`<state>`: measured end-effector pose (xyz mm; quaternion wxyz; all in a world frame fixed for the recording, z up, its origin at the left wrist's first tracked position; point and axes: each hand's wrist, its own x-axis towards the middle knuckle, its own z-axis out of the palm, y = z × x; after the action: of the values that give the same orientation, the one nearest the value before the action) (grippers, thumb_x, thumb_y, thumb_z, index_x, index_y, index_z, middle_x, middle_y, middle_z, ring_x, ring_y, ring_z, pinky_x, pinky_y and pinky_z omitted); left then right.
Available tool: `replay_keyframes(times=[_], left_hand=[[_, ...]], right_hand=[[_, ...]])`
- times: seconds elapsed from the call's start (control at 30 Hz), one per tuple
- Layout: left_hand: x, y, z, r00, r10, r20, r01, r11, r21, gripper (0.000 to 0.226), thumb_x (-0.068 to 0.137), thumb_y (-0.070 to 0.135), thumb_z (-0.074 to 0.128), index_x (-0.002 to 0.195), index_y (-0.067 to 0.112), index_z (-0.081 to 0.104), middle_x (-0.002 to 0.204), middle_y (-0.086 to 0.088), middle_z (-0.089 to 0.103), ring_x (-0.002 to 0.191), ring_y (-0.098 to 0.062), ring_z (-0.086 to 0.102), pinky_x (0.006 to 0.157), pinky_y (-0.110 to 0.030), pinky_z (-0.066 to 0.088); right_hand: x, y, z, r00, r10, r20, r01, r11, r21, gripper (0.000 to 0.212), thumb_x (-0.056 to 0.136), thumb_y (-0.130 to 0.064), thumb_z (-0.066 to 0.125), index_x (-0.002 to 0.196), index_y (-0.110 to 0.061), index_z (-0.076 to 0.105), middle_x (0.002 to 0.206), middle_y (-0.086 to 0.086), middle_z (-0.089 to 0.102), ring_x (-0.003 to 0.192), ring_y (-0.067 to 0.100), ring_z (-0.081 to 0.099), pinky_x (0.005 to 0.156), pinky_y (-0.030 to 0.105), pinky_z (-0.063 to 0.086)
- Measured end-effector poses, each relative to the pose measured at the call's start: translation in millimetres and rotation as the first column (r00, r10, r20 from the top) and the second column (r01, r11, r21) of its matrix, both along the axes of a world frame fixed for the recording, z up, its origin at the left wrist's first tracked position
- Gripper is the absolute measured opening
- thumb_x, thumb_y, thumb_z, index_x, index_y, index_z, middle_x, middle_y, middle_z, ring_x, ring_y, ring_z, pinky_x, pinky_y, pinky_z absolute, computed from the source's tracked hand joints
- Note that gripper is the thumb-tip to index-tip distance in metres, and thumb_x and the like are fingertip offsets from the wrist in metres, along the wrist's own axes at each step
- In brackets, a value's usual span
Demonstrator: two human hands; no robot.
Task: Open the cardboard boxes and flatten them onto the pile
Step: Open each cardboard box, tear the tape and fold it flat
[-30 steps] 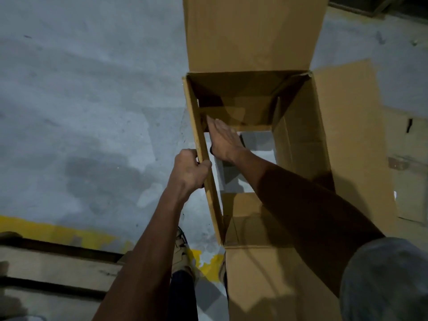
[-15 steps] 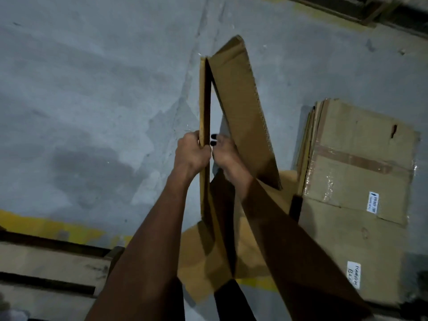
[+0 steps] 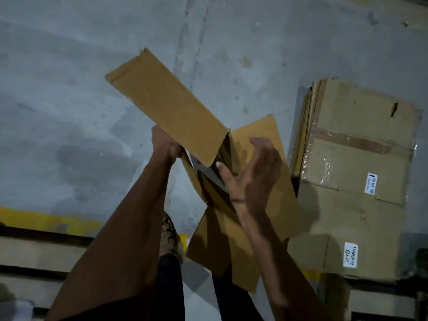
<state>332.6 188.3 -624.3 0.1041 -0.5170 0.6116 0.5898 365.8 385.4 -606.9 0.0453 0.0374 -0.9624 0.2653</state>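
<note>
Two hands work a half-collapsed cardboard box, held in the air above the concrete floor just in front of the person. The left hand is curled round the box's near left edge, gripping it. The right hand is spread, fingers loosely bent, its thumb touching the inner fold; it grips nothing. To the right, apart from the box, the pile of flattened boxes lies on the floor, its top sheet bearing tape and white labels.
</note>
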Motion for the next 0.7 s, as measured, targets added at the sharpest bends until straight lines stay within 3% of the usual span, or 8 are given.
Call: replay_keyframes(times=[0.07, 0.13, 0.2, 0.3, 0.37, 0.47, 0.6, 0.7], left_hand=[[-4, 3, 3, 0.990, -0.138, 0.044, 0.142, 0.981, -0.131, 0.021, 0.070, 0.014, 0.050, 0.082, 0.000, 0.061, 0.085, -0.023, 0.068, 0.075, -0.041, 0.068, 0.069, -0.051, 0.060], [-7, 7, 3, 0.968, -0.227, 0.104, 0.243, 0.951, -0.193, 0.015, 0.073, 0.008, 0.052, 0.083, 0.003, 0.062, 0.088, -0.021, 0.069, 0.076, -0.041, 0.069, 0.070, -0.054, 0.061], [-9, 10, 0, 0.958, -0.266, 0.104, 0.283, 0.933, -0.220, 0.022, 0.070, 0.014, 0.055, 0.086, 0.005, 0.066, 0.089, -0.019, 0.071, 0.075, -0.042, 0.069, 0.071, -0.053, 0.061], [-11, 17, -5, 0.953, -0.287, 0.101, 0.303, 0.927, -0.222, 0.008, 0.072, 0.013, 0.067, 0.076, 0.009, 0.062, 0.084, -0.015, 0.069, 0.081, -0.039, 0.069, 0.073, -0.051, 0.061], [-10, 23, -8, 0.947, -0.283, 0.151, 0.311, 0.924, -0.220, 0.016, 0.084, 0.006, 0.065, 0.071, 0.008, 0.055, 0.076, -0.012, 0.062, 0.081, -0.035, 0.068, 0.074, -0.045, 0.061], [-7, 27, -16, 0.944, -0.285, 0.169, 0.318, 0.922, -0.220, 0.008, 0.081, 0.004, 0.066, 0.080, -0.004, 0.062, 0.082, -0.023, 0.068, 0.074, -0.038, 0.070, 0.070, -0.050, 0.061], [1, 27, -31, 0.926, -0.322, 0.197, 0.364, 0.899, -0.243, 0.012, 0.082, 0.004, 0.067, 0.092, -0.002, 0.063, 0.090, -0.020, 0.068, 0.076, -0.037, 0.070, 0.068, -0.050, 0.062], [5, 28, -38, 0.921, -0.336, 0.198, 0.380, 0.885, -0.269, 0.009, 0.086, 0.008, 0.066, 0.091, 0.002, 0.061, 0.090, -0.018, 0.068, 0.077, -0.035, 0.070, 0.072, -0.048, 0.062]], right_hand=[[-20, -1, -6, 0.974, 0.164, 0.159, -0.156, 0.986, -0.062, 0.093, 0.069, -0.062, 0.081, 0.146, -0.022, 0.046, 0.154, 0.007, 0.039, 0.142, 0.031, 0.034, 0.110, 0.054, 0.034], [-37, -8, -8, 0.855, 0.343, 0.389, -0.215, 0.916, -0.338, 0.098, 0.072, -0.066, 0.078, 0.154, -0.038, 0.033, 0.160, -0.004, 0.032, 0.149, 0.023, 0.026, 0.114, 0.060, 0.032], [-52, -14, -4, 0.786, 0.499, 0.365, -0.356, 0.848, -0.392, 0.088, 0.080, -0.071, 0.066, 0.155, -0.038, 0.033, 0.159, -0.008, 0.038, 0.148, 0.017, 0.030, 0.115, 0.059, 0.033], [-74, -24, -4, 0.754, 0.536, 0.380, -0.488, 0.844, -0.223, 0.098, 0.081, -0.081, 0.051, 0.160, -0.031, 0.022, 0.164, 0.003, 0.029, 0.151, 0.029, 0.026, 0.116, 0.064, 0.030], [-85, -27, -11, 0.688, 0.497, 0.529, -0.554, 0.830, -0.061, 0.122, 0.070, -0.085, 0.059, 0.161, -0.034, -0.003, 0.170, 0.004, -0.002, 0.154, 0.039, -0.001, 0.117, 0.070, 0.015], [-100, -23, -33, 0.659, 0.433, 0.615, -0.577, 0.816, 0.043, 0.129, 0.072, -0.073, 0.072, 0.160, -0.033, -0.013, 0.170, 0.004, -0.012, 0.153, 0.044, -0.011, 0.115, 0.072, 0.007], [-111, -20, -58, 0.801, 0.342, 0.491, -0.511, 0.818, 0.265, 0.094, 0.093, -0.032, 0.069, 0.162, -0.029, 0.005, 0.169, 0.008, 0.008, 0.151, 0.043, 0.015, 0.114, 0.066, 0.028], [-112, -18, -63, 0.843, 0.359, 0.400, -0.498, 0.801, 0.332, 0.071, 0.100, -0.017, 0.053, 0.161, -0.026, 0.017, 0.167, 0.008, 0.020, 0.149, 0.041, 0.025, 0.114, 0.061, 0.031]])
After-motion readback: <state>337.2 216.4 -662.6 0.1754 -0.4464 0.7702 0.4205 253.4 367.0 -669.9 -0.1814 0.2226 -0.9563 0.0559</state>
